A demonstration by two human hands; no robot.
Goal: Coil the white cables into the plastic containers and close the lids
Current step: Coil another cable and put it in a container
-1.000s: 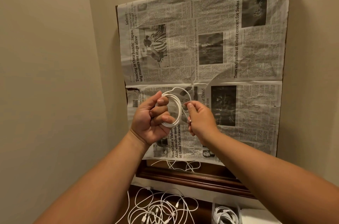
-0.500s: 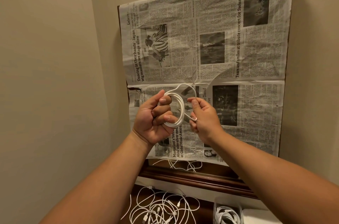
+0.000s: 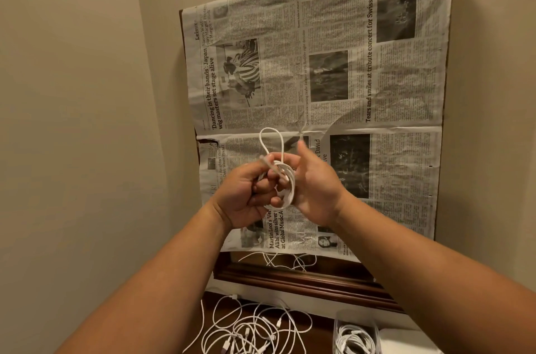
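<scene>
Both hands are raised and close together in front of the newspaper (image 3: 319,63) on the far wall. The left hand (image 3: 246,194) grips a coiled white cable (image 3: 287,179), fingers curled through the coil, with one loop standing above. The right hand (image 3: 316,191) lies against the coil's right side; its fingers are blurred and its grip cannot be determined. Loose cables (image 3: 252,327) lie near, below. At near right, a clear plastic container (image 3: 338,324) holds coiled cables.

Arms raised, left hand (image 3: 249,194) gripping cable (image 3: 289,181), right hand (image 3: 314,191) fingers blurred
</scene>
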